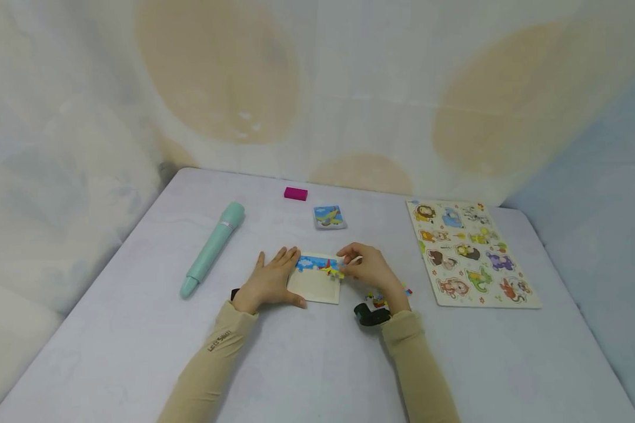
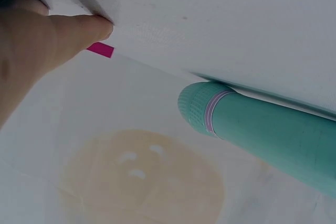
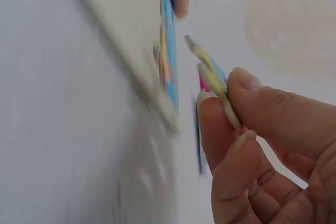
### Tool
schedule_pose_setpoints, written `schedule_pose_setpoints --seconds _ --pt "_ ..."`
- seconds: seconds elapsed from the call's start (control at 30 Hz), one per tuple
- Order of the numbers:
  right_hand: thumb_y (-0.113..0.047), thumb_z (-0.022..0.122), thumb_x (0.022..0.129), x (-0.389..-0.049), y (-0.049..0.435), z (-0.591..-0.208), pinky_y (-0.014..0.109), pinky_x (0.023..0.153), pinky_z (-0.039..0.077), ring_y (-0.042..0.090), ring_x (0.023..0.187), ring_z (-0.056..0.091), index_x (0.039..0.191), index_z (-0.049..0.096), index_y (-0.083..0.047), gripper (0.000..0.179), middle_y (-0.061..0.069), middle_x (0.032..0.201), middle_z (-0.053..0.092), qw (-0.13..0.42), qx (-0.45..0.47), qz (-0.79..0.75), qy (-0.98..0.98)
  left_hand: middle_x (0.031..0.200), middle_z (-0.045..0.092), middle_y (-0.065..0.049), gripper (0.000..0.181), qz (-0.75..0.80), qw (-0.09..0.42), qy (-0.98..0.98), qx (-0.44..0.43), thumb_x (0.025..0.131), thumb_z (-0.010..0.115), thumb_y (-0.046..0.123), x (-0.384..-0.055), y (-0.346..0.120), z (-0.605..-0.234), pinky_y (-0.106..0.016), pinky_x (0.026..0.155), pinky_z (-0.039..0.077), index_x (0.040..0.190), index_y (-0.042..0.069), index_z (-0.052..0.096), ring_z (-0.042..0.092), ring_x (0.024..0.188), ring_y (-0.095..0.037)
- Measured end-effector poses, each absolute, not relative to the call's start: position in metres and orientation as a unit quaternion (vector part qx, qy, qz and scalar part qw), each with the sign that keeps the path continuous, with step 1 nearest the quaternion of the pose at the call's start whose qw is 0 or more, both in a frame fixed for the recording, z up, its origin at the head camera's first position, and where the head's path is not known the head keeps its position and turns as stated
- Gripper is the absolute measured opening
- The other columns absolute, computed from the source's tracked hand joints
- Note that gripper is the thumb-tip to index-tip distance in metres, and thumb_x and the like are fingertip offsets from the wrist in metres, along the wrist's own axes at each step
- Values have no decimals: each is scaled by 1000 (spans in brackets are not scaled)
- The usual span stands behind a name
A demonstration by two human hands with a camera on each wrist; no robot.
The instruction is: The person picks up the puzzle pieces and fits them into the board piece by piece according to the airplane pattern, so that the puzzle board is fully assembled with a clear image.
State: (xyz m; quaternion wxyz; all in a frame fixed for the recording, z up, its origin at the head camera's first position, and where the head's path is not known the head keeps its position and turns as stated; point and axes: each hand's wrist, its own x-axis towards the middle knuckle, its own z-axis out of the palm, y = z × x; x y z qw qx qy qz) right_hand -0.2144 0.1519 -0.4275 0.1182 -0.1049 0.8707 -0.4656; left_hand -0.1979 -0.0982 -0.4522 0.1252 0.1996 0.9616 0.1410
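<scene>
A small puzzle tray (image 1: 317, 292) lies on the table, with a strip of blue sky pieces (image 1: 309, 262) fitted along its far side. My left hand (image 1: 272, 280) rests with spread, straight fingers against the tray's left edge. Between thumb and fingertips, my right hand (image 1: 369, 267) pinches a puzzle piece (image 3: 212, 72), thin with yellow and blue on it, just off the tray's right side. Loose puzzle pieces (image 1: 376, 300) lie by the right wrist, partly hidden by it. In the right wrist view the tray is tilted and blurred.
A mint-green cylinder (image 1: 211, 251) with a banded, rounded head lies at the left. Behind the tray are a magenta block (image 1: 296, 194) and a square airplane picture (image 1: 329, 217). A large animal puzzle board (image 1: 471, 255) lies at the right.
</scene>
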Motion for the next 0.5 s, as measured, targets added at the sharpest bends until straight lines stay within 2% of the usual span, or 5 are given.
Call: schedule_pose_setpoints --seconds 0.17,0.5 --pt "-5 73 83 -219 116 -431 22 59 49 12 67 58 113 66 -3 31 9 92 64 122 -128 -482 858 163 17 -6 121 143 121 962 197 64 78 66 -198 -98 -452 -68 115 5 155 10 20 12 152 -28" --pt "-9 74 84 -216 79 -448 25 70 49 12 73 62 109 67 -7 26 5 86 70 65 -143 -446 881 164 16 -5 121 150 124 961 198 64 78 66 -198 -98 -452 -68 115 3 156 12 19 10 152 -27"
